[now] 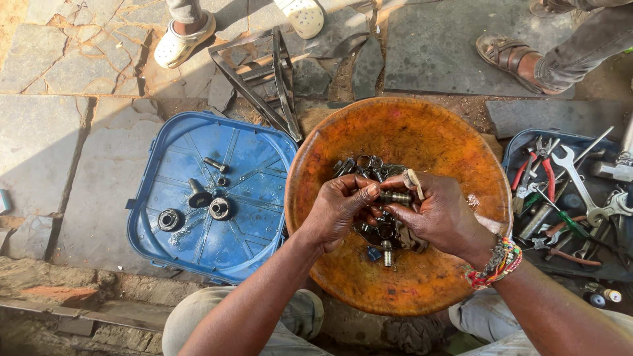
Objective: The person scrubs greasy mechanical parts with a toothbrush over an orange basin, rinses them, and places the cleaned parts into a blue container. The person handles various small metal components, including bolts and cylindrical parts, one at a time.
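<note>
Both hands meet over the middle of a round orange basin (461,138) that sits on the stone floor (59,138). The left hand (339,207) has its fingers curled and pinches one end of a small metal cylinder (394,197); the right hand (438,214), with a beaded bracelet (498,264) at the wrist, pinches the other end, so the part is held level between the two hands just above the basin's centre. Under the hands a heap of dark metal parts (369,165) lies in the basin, rings and small fittings among them.

To the left, just beside the basin, a blue plastic lid (257,231) lies open side up, with several bolts and round metal pieces (208,201) spread apart on it. To the right a blue tray (521,142) holds spanners, pliers and screwdrivers (570,191) in a crowded pile. At the far edge, other people's sandalled feet (181,39) stand on the stones.
</note>
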